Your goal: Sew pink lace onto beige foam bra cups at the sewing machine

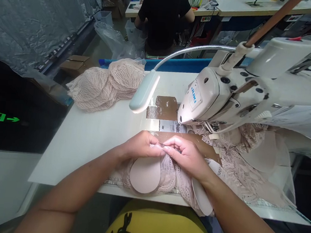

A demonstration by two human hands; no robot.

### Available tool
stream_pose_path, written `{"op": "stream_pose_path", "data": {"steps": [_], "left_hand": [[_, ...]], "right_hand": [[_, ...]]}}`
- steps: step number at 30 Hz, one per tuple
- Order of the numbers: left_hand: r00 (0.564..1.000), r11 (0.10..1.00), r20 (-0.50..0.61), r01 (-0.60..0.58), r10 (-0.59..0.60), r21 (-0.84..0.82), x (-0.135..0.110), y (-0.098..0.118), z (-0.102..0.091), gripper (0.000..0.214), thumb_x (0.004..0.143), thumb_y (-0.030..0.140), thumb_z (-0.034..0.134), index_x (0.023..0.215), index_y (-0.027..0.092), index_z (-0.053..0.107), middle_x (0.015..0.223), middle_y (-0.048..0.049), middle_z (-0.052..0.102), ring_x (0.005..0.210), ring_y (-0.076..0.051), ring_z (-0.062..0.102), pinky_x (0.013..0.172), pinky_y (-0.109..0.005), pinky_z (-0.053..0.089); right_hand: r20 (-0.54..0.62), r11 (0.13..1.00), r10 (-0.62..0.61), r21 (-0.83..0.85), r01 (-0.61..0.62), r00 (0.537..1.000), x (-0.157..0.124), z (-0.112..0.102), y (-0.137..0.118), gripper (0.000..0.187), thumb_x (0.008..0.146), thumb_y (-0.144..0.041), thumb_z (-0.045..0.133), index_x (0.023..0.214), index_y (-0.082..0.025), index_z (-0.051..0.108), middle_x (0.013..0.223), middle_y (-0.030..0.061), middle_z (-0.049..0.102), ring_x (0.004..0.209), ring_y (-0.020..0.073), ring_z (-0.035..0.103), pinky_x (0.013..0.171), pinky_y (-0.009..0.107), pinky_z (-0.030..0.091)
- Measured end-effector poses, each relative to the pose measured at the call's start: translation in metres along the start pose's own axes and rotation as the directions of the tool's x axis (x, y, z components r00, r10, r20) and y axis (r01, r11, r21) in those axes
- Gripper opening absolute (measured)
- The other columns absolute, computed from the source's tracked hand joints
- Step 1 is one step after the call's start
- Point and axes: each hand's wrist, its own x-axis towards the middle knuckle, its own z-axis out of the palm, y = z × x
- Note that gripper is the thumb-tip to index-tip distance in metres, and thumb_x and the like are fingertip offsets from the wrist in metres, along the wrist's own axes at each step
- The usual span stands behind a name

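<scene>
Both my hands meet in front of the white sewing machine (pixel 202 95), pinching the upper edge of a pale pink lace bra (pixel 167 173). My left hand (pixel 144 145) has thumb and fingers pressed together on the lace. Close beside it, my right hand (pixel 183 153) grips the same edge, fingertips nearly touching the left ones. Below them a smooth bra cup (pixel 145 174) lies toward the table's front edge. A second cup (pixel 202 197) hangs partly under my right forearm. The needle area sits just beyond my hands.
A heap of pale lace pieces (pixel 109 84) lies at the table's back left. A lamp (pixel 144 92) on a bendable metal neck hangs over the table (pixel 86 139). More lace (pixel 249 171) is bunched right of my hands. A person in black (pixel 166 17) sits ahead at another table.
</scene>
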Motion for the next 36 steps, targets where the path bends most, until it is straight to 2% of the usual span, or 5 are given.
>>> {"op": "stream_pose_path", "data": {"steps": [11, 19, 26, 32, 36], "left_hand": [[0.986, 0.989, 0.141, -0.107, 0.093, 0.099, -0.004, -0.005, -0.021, 0.047, 0.074, 0.022, 0.066, 0.121, 0.017, 0.06, 0.12, -0.0085, 0.063, 0.104, -0.022, 0.059, 0.084, -0.03, 0.046], [0.977, 0.962, 0.055, -0.212, 0.206, 0.17, 0.018, 0.009, -0.013, 0.044, 0.077, 0.025, 0.062, 0.12, 0.015, 0.058, 0.11, -0.0089, 0.065, 0.093, -0.02, 0.061, 0.074, -0.029, 0.049], [0.897, 0.76, -0.337, 0.001, 0.287, 0.65, 0.023, 0.019, -0.027, 0.033, 0.082, 0.02, 0.051, 0.114, 0.014, 0.06, 0.105, -0.0098, 0.064, 0.094, -0.023, 0.06, 0.082, -0.036, 0.048], [0.935, 0.558, -0.057, -0.16, 0.351, 0.814, 0.025, 0.02, 0.027, 0.032, 0.087, 0.031, 0.05, 0.111, 0.014, 0.06, 0.117, -0.0143, 0.06, 0.108, -0.028, 0.055, 0.092, -0.042, 0.047], [0.959, 0.45, 0.011, -0.142, 0.282, 0.882, 0.03, 0.021, 0.029, 0.043, 0.088, 0.03, 0.046, 0.124, 0.008, 0.053, 0.132, -0.0192, 0.052, 0.122, -0.032, 0.046, 0.1, -0.048, 0.04]], "right_hand": [[-0.093, 0.875, 0.112, -0.463, -0.142, 0.989, -0.018, -0.034, -0.022, 0.028, 0.079, -0.046, 0.059, 0.096, -0.025, 0.063, 0.092, 0.0044, 0.068, 0.076, 0.0217, 0.061, 0.059, 0.03, 0.041], [-0.082, 0.949, 0.001, -0.314, -0.026, 0.997, -0.008, -0.019, 0.006, 0.012, 0.08, -0.032, 0.056, 0.074, -0.021, 0.053, 0.073, -0.0004, 0.061, 0.067, 0.0159, 0.055, 0.06, 0.027, 0.039], [-0.014, 0.824, 0.009, -0.567, -0.015, 1.0, -0.012, -0.042, 0.019, 0.03, 0.083, -0.02, 0.049, 0.108, -0.024, 0.067, 0.108, 0.007, 0.067, 0.092, 0.0237, 0.061, 0.073, 0.031, 0.044], [-0.003, 0.783, -0.014, -0.621, 0.009, 1.0, -0.011, -0.04, 0.035, 0.038, 0.083, -0.019, 0.048, 0.117, -0.025, 0.064, 0.11, 0.0073, 0.066, 0.096, 0.0232, 0.061, 0.078, 0.03, 0.045], [-0.034, 0.789, -0.04, -0.614, 0.011, 0.999, -0.011, -0.039, 0.034, 0.04, 0.082, -0.018, 0.049, 0.12, -0.026, 0.061, 0.11, 0.0057, 0.067, 0.095, 0.0217, 0.061, 0.077, 0.028, 0.045]]}}
